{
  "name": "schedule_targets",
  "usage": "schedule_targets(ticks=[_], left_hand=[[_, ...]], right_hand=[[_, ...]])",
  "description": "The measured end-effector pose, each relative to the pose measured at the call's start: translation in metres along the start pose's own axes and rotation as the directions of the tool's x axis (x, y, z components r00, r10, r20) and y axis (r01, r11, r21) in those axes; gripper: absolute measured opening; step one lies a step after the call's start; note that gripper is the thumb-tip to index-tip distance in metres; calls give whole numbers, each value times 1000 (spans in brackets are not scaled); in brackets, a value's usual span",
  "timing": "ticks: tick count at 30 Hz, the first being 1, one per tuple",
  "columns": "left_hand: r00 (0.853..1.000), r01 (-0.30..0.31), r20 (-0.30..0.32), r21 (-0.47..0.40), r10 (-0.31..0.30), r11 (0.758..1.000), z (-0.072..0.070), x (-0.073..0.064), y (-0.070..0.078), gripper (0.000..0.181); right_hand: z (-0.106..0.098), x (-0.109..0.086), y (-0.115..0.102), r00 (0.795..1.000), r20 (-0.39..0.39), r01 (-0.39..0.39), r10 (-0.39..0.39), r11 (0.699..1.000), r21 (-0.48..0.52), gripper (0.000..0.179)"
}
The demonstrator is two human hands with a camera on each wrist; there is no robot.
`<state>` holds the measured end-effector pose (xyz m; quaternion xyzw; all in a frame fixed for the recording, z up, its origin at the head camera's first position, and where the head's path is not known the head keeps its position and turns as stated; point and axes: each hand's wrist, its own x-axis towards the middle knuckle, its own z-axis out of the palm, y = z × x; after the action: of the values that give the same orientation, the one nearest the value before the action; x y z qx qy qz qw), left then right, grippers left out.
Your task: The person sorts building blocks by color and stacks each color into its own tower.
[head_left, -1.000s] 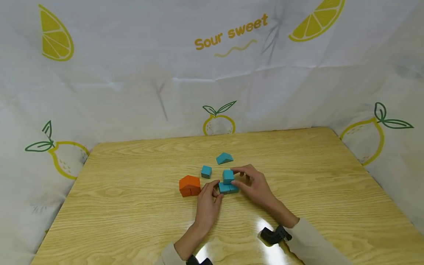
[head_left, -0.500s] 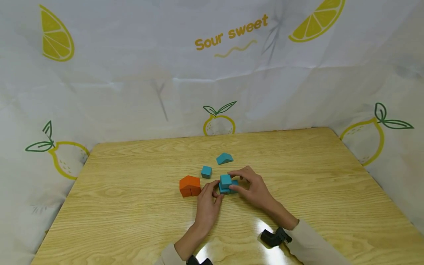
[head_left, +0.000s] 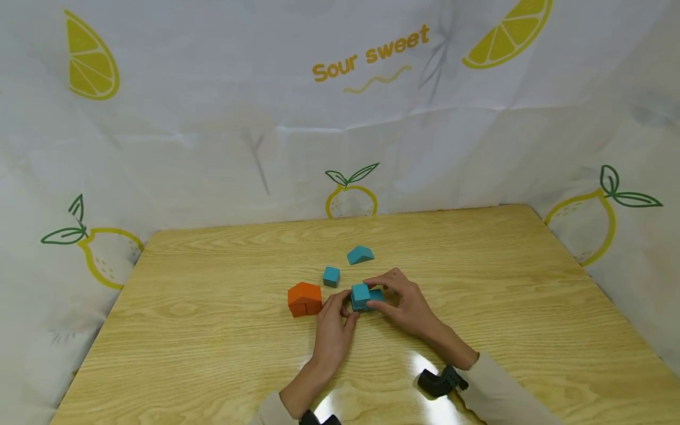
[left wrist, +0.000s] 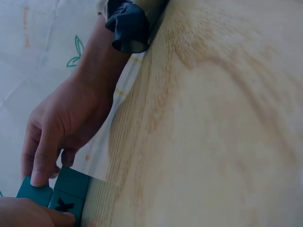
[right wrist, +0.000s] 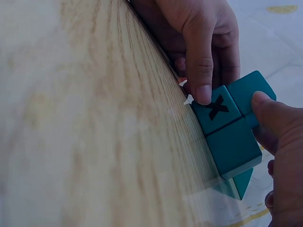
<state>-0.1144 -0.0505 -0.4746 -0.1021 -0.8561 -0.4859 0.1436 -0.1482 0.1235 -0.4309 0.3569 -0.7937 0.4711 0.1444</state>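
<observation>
My right hand (head_left: 410, 302) pinches a small blue cube (head_left: 360, 294) between thumb and fingers. The cube sits directly over the left one of two blue blocks that stand side by side; the right block (head_left: 376, 297) shows beyond it. With thumb in front and index finger behind, my left hand (head_left: 332, 335) holds the left lower block (right wrist: 214, 122), whose front bears a black X. In the right wrist view, the right thumb lies on the upper cube (right wrist: 248, 92) and the left thumb on the X-marked block. The left wrist view catches only the left thumb (left wrist: 66, 217) and nearby part of that hand.
An orange house-shaped group of blocks (head_left: 304, 298) stands just left of my left hand. A loose blue cube (head_left: 331, 276) and a blue roof-shaped block (head_left: 360, 255) lie farther back on the wooden table (head_left: 212, 330). A lemon-printed white cloth (head_left: 223, 118) hangs behind.
My right hand has moved the blue cube slightly left and down, from above the seam between the two lower blocks to over the left one. My left hand stays in place.
</observation>
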Motion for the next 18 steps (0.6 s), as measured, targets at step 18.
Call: schedule_targets(ticks=[18], left_hand=[[1000,2,-3,-1,-2,1000,1,0,-1,40]], right_hand=[[0,0,1,1000,14,-9,9,1000,22,37]])
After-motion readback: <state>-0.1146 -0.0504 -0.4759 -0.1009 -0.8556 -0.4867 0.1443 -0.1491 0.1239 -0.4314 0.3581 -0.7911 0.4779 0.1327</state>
